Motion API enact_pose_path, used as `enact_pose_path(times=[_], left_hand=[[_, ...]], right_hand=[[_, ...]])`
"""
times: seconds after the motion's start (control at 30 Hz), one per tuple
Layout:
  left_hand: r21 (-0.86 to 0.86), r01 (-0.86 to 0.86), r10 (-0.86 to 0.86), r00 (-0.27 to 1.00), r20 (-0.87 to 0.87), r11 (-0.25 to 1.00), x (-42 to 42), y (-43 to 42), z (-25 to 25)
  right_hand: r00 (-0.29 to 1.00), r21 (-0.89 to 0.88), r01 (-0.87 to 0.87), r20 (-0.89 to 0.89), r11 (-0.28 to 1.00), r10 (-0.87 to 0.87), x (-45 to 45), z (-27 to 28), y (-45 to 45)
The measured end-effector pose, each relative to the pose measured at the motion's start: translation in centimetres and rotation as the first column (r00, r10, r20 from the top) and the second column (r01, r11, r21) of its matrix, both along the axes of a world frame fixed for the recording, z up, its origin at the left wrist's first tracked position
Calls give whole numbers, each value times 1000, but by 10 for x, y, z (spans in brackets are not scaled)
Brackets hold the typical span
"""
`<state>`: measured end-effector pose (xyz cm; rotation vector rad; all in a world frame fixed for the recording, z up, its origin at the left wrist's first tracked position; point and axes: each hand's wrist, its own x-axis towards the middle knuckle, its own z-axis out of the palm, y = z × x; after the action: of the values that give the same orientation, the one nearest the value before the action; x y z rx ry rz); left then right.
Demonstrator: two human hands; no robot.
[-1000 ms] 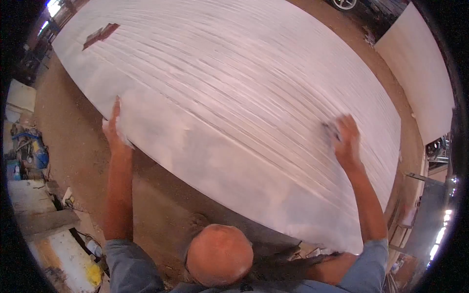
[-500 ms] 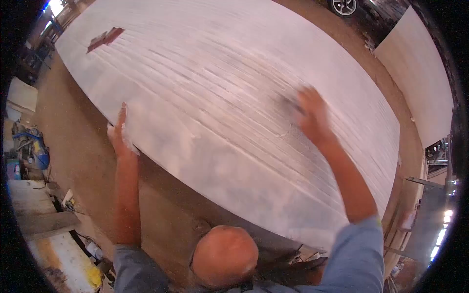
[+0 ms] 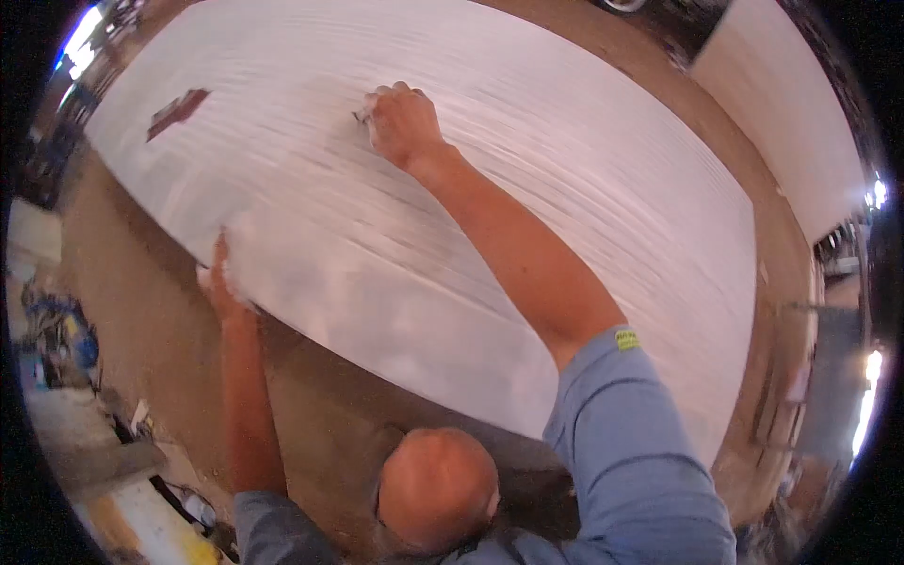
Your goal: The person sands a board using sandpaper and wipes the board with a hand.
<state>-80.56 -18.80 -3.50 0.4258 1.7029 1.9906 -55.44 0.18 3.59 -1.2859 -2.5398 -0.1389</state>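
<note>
A large white panel with streaks of dust fills the middle of the head view. My right hand is closed on a small dark piece of sandpaper, pressed to the panel's upper part. Most of that piece is hidden under the fingers. At the panel's near left edge, my left hand grips the rim, one digit lying on top and the others at the side. White dust coats its fingers. A reddish-brown folded sheet lies on the panel, left of my right hand.
Brown floor surrounds the panel. Another pale panel leans at the right. Tools and a blue item lie at the far left, above a stained white board. Part of a wheel shows at the top.
My right hand has swept with the sandpaper from the panel's right part to the upper left, the arm stretching out. My left hand stays on the edge. The view has shifted slightly.
</note>
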Motion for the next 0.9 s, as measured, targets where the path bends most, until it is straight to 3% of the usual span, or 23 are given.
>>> enact_pose_path(times=[0.07,0.13,0.17,0.2,0.23,0.27,0.3,0.37,0.43,0.5,0.53,0.57,0.6,0.67,0.73,0.8,0.83,0.87,0.9], left_hand=[[11,49,-49,999,14,999,-4,-2,-8],[9,103,-103,995,11,995,-2,-4,-10],[10,127,-127,992,11,992,-3,-4,-12],[7,148,-148,989,8,989,-5,-3,-15],[5,162,-163,987,6,987,-8,-5,-17],[-2,178,-178,984,1,984,-10,-4,-20],[-5,189,-189,982,-8,982,-13,-4,-22],[-25,216,-216,976,-25,976,-19,-3,-25],[-48,240,-242,969,-55,970,-24,-3,-28],[-85,251,-259,961,-100,964,-33,-5,-31],[-111,261,-274,953,-128,959,-36,-6,-33],[-141,274,-295,943,-154,951,-41,-8,-36],[-167,283,-312,932,-182,944,-47,-7,-40],[-240,302,-359,900,-248,923,-55,-2,-42],[-327,293,-396,862,-317,898,-65,-2,-41],[-401,271,-427,823,-376,875,-73,-3,-41],[-433,261,-444,801,-402,863,-74,-1,-42],[-461,250,-459,782,-422,851,-74,-1,-42],[-488,236,-469,767,-438,841,-75,1,-43]], right_hand=[[991,-49,-43,-131,998,36,62,-5,-19],[980,23,-85,-178,996,88,179,-26,-57],[992,-18,-66,-108,998,64,242,-21,-84],[987,149,88,-148,985,-66,303,-36,-115],[982,-47,188,0,981,-189,355,-13,-144],[975,125,222,-47,967,-217,419,-28,-168],[972,130,234,-43,964,-230,442,-20,-178],[910,-91,413,65,906,-408,469,-7,-201],[969,101,231,-115,968,-220,427,-36,-178],[970,95,58,-241,994,-34,335,-38,-135],[979,-3,8,-201,1000,-9,289,-27,-118],[981,12,25,-191,1000,-22,251,-44,-92],[945,156,19,-324,988,33,221,-44,-81],[980,154,19,-197,988,12,211,-26,-87],[974,255,21,-225,967,38,260,-31,-105],[980,4,55,-191,998,-53,359,-29,-137],[986,-25,74,-145,997,-77,412,-16,-166],[963,95,169,-228,981,-144,470,-24,-196],[959,153,262,-148,953,-240,531,-24,-230]])
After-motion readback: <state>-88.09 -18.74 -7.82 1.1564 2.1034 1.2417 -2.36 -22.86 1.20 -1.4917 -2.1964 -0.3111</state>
